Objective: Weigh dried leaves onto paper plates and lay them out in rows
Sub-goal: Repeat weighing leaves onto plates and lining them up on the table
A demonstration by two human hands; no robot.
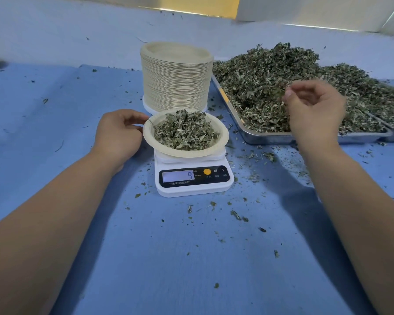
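- The left hand grips the rim of the heaped plate on the scale.
- The right hand hangs curled over the tray of dried leaves; I cannot tell whether it holds any.

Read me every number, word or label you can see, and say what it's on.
"9" on the display of the scale.
"M" and "T" beside the orange button on the scale.
Chinese print below the display and buttons: too small to read.
Paper plate, plate stack, tray: no text visible.
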